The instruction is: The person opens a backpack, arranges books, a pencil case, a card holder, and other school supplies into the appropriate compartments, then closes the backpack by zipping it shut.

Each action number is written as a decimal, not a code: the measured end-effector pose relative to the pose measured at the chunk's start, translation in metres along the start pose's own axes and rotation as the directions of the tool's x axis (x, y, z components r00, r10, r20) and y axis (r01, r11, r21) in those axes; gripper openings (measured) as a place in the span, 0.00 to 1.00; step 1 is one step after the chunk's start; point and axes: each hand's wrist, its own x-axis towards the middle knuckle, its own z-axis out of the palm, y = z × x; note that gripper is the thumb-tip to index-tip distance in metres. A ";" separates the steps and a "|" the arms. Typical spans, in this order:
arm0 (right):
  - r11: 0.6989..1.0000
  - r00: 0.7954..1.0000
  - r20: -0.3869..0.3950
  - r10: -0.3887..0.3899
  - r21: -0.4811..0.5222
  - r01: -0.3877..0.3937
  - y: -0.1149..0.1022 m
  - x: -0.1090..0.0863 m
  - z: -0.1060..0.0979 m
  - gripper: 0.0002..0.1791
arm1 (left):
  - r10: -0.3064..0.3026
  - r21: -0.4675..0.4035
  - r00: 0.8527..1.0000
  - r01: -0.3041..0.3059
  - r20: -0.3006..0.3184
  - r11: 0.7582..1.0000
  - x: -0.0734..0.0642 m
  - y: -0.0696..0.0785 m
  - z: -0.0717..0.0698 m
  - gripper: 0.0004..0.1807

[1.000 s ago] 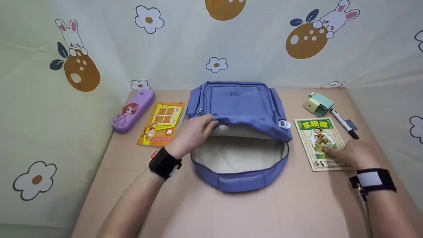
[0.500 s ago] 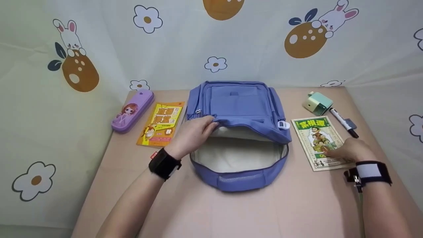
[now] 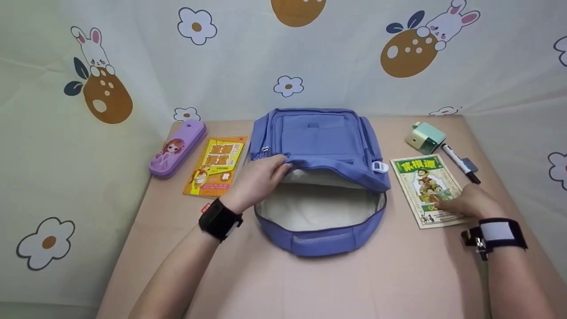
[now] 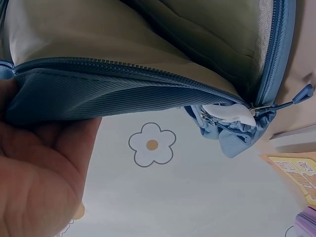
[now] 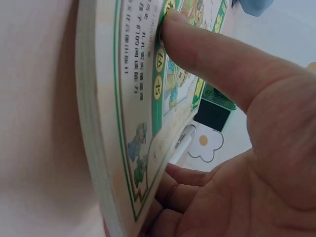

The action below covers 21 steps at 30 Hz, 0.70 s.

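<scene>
With our left grip (image 3: 260, 179) we pinch the blue backpack (image 3: 314, 135) at its opening; to its right, our right grip (image 3: 476, 203), thumb on top, fingers curled round the side, holds the green book (image 3: 425, 181) titled 菜根谭.

left arm (image 3: 170, 270): bare forearm, broad black wrist strap (image 3: 219, 220), small pale tab (image 3: 238, 221) at edge | right arm (image 3: 516, 279): bare forearm, dark wristband (image 3: 517, 232), pale rectangular patch (image 3: 497, 231), silvery metal fitting (image 3: 480, 243), olive-grey cable (image 3: 486, 283) below it
</scene>
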 end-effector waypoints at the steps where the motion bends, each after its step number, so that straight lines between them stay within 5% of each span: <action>1: 1.000 1.000 -0.003 -0.005 0.009 0.005 0.001 0.000 0.000 0.47 | -0.001 -0.005 1.000 0.001 0.001 1.000 0.000 0.000 0.000 0.13; 7: 0.990 0.995 -0.075 -0.065 0.121 0.074 0.011 -0.006 -0.002 0.31 | 0.005 -0.012 1.000 -0.005 0.000 1.000 0.001 -0.001 -0.002 0.13; 16: 0.905 0.991 -0.123 -0.055 0.413 0.102 0.012 -0.022 -0.004 0.40 | 0.015 0.006 0.999 -0.015 -0.032 1.000 0.001 -0.002 -0.004 0.13; 21: 0.872 0.981 -0.193 -0.030 0.474 0.120 0.008 -0.038 -0.005 0.39 | 0.000 -0.014 1.000 0.000 -0.029 1.000 0.001 -0.002 -0.005 0.13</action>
